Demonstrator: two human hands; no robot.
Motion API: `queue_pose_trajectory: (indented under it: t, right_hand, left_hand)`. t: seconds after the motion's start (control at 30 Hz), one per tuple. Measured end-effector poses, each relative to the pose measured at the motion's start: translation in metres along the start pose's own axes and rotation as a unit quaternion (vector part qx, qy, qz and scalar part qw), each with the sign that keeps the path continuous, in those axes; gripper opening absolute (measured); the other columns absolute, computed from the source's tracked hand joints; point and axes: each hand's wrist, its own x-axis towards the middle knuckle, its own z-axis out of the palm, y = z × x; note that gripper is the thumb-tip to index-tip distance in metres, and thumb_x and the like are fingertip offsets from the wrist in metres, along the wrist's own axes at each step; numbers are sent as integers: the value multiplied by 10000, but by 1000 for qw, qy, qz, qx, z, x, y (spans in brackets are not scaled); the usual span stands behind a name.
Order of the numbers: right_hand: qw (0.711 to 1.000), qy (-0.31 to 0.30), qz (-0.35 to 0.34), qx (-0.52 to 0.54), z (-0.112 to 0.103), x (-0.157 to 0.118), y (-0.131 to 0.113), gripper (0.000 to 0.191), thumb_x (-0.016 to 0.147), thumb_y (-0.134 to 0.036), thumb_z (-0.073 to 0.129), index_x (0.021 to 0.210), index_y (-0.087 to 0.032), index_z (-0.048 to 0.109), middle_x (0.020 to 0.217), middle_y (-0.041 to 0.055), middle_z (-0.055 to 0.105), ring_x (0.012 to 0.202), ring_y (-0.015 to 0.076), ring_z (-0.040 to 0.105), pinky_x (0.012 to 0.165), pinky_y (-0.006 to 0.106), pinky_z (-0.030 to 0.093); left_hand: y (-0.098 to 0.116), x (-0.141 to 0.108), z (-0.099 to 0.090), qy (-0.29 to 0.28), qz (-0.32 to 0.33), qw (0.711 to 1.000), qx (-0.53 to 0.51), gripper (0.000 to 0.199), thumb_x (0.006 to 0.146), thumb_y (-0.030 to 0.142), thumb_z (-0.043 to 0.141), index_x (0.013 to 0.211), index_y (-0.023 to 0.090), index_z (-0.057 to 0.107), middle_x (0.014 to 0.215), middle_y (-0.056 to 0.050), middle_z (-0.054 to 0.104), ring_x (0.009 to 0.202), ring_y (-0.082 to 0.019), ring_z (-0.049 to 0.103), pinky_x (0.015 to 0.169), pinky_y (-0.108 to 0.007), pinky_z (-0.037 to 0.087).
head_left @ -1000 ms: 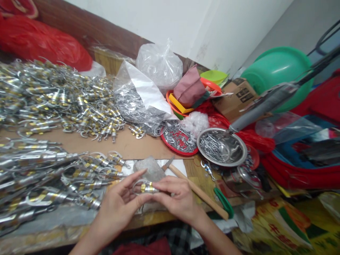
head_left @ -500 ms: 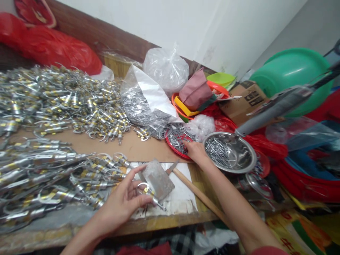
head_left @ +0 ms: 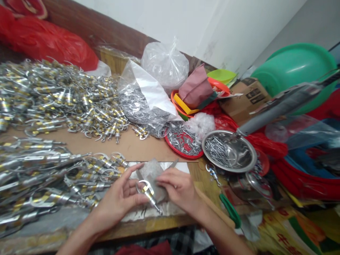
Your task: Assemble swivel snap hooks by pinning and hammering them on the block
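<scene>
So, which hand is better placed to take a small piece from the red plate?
Probably the right hand, nearer the red plate; the left hand holds a metal fitting. Whether the right hand is empty is unclear.

Metal fitting (head_left: 149, 194), lower centre: silver with yellow. Block (head_left: 152, 169): plain grey. Plate (head_left: 188, 144), right of centre: red. Basin (head_left: 294, 67), upper right: green. Bag (head_left: 53, 42), upper left: red. Cloth (head_left: 182, 236), bottom edge: dark check.
</scene>
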Motion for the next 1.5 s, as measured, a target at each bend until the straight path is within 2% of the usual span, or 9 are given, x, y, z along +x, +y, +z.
queue_pose_trajectory:
  t: [0.1,0.33,0.67,0.77,0.87,1.27,1.37,1.43,1.5]
  right_hand:
    - [999,-9,-30,35,1,-10,-19,198,784,-86,475,786,-179,650,717,34,637,695,147,562,655,263,441]
    - [994,-66,0,86,-6,-7,-21,236,767,-45,461,818,-170,655,787,44,634,742,138,567,672,233,444]
    - [965,37,127,225,15,-4,-31,150,732,-101,571,760,-180,696,689,32,652,658,136,592,611,232,459]
    - [964,59,120,229,20,-5,-33,166,727,-90,572,760,-187,702,690,34,649,665,136,588,625,237,457]
    - [970,68,94,214,26,-8,-36,218,746,-79,542,820,-209,701,724,35,636,696,136,578,646,246,446]
    - [978,81,106,158,31,-9,-39,202,793,-126,491,840,-178,680,734,35,559,697,135,539,612,240,436]
    - [975,140,123,123,16,-17,-21,203,828,-176,459,915,-204,640,836,40,582,796,145,554,703,258,449]
    - [972,175,153,22,2,-29,3,210,832,-224,454,988,-205,594,931,61,580,886,177,542,780,310,435]
    - [970,123,178,-109,-10,-46,28,295,794,-296,509,1069,-196,546,977,85,577,923,223,533,799,367,426]
  left_hand:
    - [0,0,0,-11,0,1000,2,777,596,133,694,1245,206,274,735,26,609,692,-144,601,684,-294,478]
    - [-3,1,-1,-6,4,1000,-1,779,580,140,715,1237,212,302,729,27,619,689,-143,602,685,-285,476]
    - [-8,1,-3,-18,11,1000,-4,760,603,137,698,1236,210,284,757,5,621,734,-170,606,713,-326,475]
    - [-8,1,-3,-19,15,1000,-5,757,600,141,700,1234,212,292,765,1,624,746,-175,608,708,-320,475]
    - [-9,2,-3,-17,17,1000,-7,745,596,147,703,1227,213,313,756,5,625,750,-172,609,701,-303,474]
    - [-7,1,-2,-16,7,1000,-18,747,591,122,701,1223,211,314,785,1,639,739,-154,608,680,-274,483]
    - [-6,0,-1,-12,7,1000,-14,748,590,130,705,1223,220,317,780,5,635,745,-163,614,680,-286,489]
    - [-6,0,-1,-6,5,1000,-13,748,583,130,710,1219,219,326,784,4,631,753,-169,615,689,-297,493]
    - [-5,0,-1,0,5,1000,-11,751,570,131,719,1212,217,339,768,13,622,739,-165,614,694,-301,494]
